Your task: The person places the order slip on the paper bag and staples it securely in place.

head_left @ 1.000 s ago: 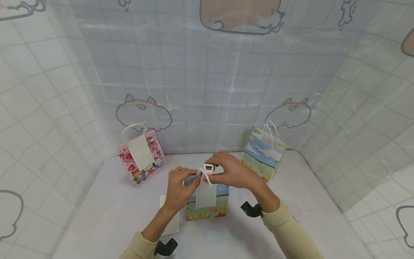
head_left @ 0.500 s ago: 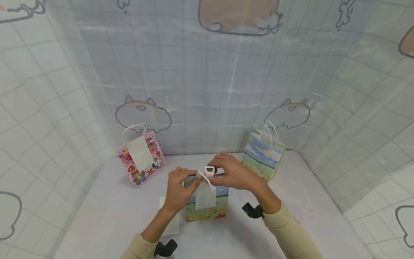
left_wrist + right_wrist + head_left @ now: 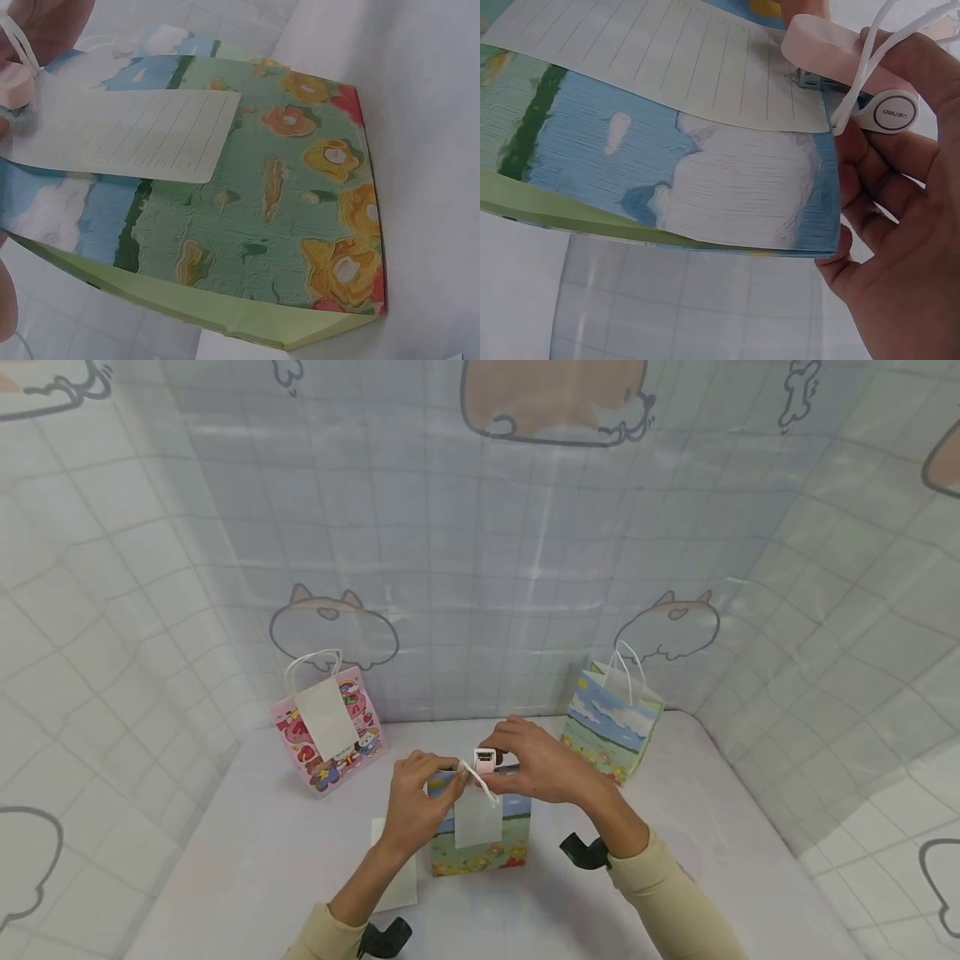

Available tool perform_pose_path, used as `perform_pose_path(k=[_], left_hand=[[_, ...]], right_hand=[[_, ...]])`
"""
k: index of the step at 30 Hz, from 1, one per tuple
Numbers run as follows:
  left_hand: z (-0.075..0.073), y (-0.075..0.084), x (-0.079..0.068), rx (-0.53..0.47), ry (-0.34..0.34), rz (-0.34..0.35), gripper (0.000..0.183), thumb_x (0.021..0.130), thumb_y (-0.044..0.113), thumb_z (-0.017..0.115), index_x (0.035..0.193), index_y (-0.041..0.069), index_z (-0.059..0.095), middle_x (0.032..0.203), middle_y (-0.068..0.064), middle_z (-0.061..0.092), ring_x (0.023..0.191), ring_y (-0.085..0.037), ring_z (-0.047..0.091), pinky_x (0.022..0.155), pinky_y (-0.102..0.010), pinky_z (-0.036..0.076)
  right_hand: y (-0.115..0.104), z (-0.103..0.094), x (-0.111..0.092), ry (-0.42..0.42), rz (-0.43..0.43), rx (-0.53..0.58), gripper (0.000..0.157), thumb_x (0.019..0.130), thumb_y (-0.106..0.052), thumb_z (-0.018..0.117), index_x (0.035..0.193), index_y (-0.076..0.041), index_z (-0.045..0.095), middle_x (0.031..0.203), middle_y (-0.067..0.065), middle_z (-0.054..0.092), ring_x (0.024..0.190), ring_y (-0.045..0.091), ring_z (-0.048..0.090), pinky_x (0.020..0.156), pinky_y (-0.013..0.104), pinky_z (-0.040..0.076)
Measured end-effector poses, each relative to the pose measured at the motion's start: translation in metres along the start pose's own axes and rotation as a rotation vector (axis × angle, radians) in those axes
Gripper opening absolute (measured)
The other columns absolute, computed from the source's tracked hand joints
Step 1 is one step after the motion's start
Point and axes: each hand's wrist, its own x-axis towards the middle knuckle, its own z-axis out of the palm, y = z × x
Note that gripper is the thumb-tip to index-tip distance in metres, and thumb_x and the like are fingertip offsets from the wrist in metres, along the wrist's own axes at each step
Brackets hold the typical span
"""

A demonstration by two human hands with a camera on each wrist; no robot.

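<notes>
A paper bag (image 3: 480, 858) with a painted sky and flowers stands upright in the middle of the table. A lined paper slip (image 3: 157, 135) lies flat against its front, reaching up to the top edge. My right hand (image 3: 543, 766) holds a small pink and white stapler (image 3: 825, 49), whose jaws sit over the slip and the bag's top edge. With thumb and fingers, my left hand (image 3: 416, 797) pinches the top left edge of the bag. The bag's white cord handle (image 3: 870, 56) hangs over the front beside the stapler.
A pink cartoon bag (image 3: 367, 706) with a slip on its front stands at the back left. Another landscape bag (image 3: 611, 718) stands at the back right. More pale paper (image 3: 397, 885) lies on the table (image 3: 247, 860) by my left forearm. Patterned curtains (image 3: 480, 568) surround the table.
The stapler and right hand have shifted slightly down and right, then stayed at the bag's top edge. The cord handle has swung a little to the right. The left hand keeps its pinch.
</notes>
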Motion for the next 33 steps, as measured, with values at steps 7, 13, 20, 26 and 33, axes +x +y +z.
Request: perform_pose_path(k=[7, 13, 20, 26, 33], left_hand=[[-0.001, -0.001, 0.002, -0.006, -0.020, 0.012, 0.015, 0.086, 0.018, 0.080, 0.100, 0.019, 0.075, 0.091, 0.011, 0.071, 0.087, -0.010, 0.054, 0.086, -0.044, 0.034], [-0.007, -0.003, 0.006, 0.008, -0.088, 0.014, 0.015, 0.087, 0.020, 0.080, 0.101, 0.021, 0.076, 0.094, 0.013, 0.072, 0.089, -0.010, 0.056, 0.085, -0.044, 0.036], [-0.018, 0.000, 0.018, -0.020, -0.238, 0.002, 0.028, 0.089, 0.027, 0.078, 0.116, 0.026, 0.072, 0.108, 0.013, 0.070, 0.097, -0.020, 0.058, 0.088, -0.047, 0.034], [-0.016, 0.003, 0.019, -0.019, -0.299, -0.043, 0.046, 0.083, 0.039, 0.083, 0.125, 0.026, 0.070, 0.114, 0.014, 0.069, 0.106, -0.018, 0.057, 0.097, -0.052, 0.032], [-0.013, 0.003, 0.016, 0.027, -0.294, -0.089, 0.044, 0.080, 0.041, 0.085, 0.118, 0.024, 0.072, 0.105, 0.017, 0.068, 0.100, -0.008, 0.055, 0.097, -0.050, 0.034]], right_hand=[[0.003, 0.000, 0.000, -0.011, -0.046, -0.016, 0.035, 0.098, -0.042, 0.063, 0.122, -0.017, 0.069, 0.108, -0.011, 0.060, 0.099, 0.007, 0.052, 0.086, 0.034, 0.049], [0.003, 0.000, 0.000, -0.009, -0.080, -0.023, 0.032, 0.099, -0.041, 0.062, 0.121, -0.019, 0.068, 0.108, -0.011, 0.059, 0.098, 0.008, 0.051, 0.087, 0.034, 0.048], [0.003, 0.000, -0.001, -0.001, -0.078, -0.024, 0.031, 0.099, -0.042, 0.062, 0.121, -0.021, 0.068, 0.111, -0.011, 0.060, 0.103, 0.010, 0.053, 0.089, 0.035, 0.048], [0.003, -0.001, -0.002, 0.002, -0.054, -0.031, 0.028, 0.099, -0.040, 0.063, 0.119, -0.022, 0.068, 0.108, -0.012, 0.060, 0.101, 0.009, 0.052, 0.087, 0.034, 0.048], [0.003, 0.002, -0.001, -0.005, -0.056, -0.019, 0.028, 0.099, -0.041, 0.062, 0.119, -0.022, 0.068, 0.106, -0.013, 0.058, 0.099, 0.009, 0.052, 0.086, 0.033, 0.048]])
